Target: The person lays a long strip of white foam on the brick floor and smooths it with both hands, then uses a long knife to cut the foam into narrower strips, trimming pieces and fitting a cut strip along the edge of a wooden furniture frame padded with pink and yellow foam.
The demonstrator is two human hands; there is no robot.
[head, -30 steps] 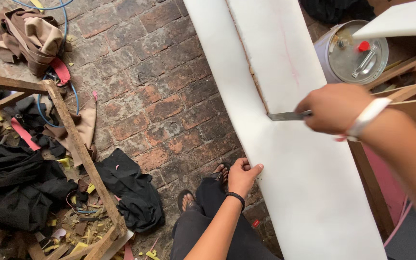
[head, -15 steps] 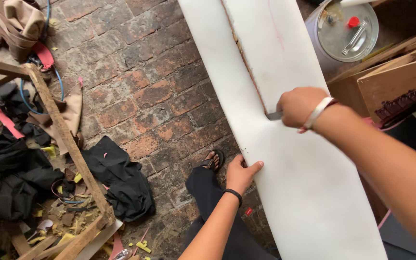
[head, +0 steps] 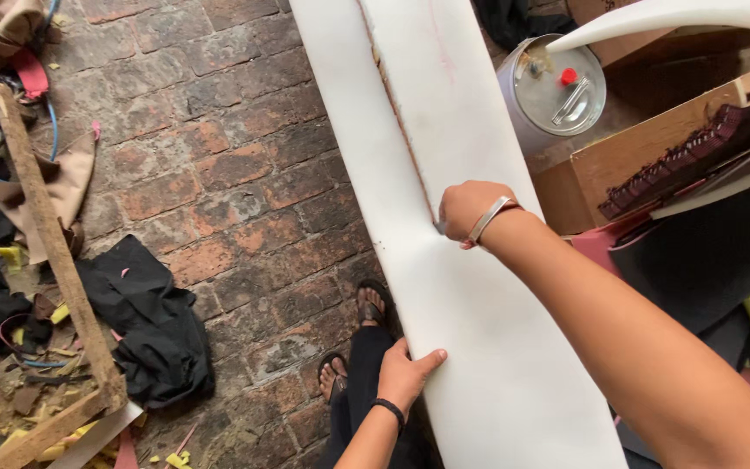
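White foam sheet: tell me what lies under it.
Beneath the white foam sheet the brick floor shows at its left edge, with two sandalled feet beside it. Whatever lies directly underneath is covered.

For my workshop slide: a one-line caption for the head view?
Right hand draws a blade down a cut in a white foam sheet; left hand steadies its edge.
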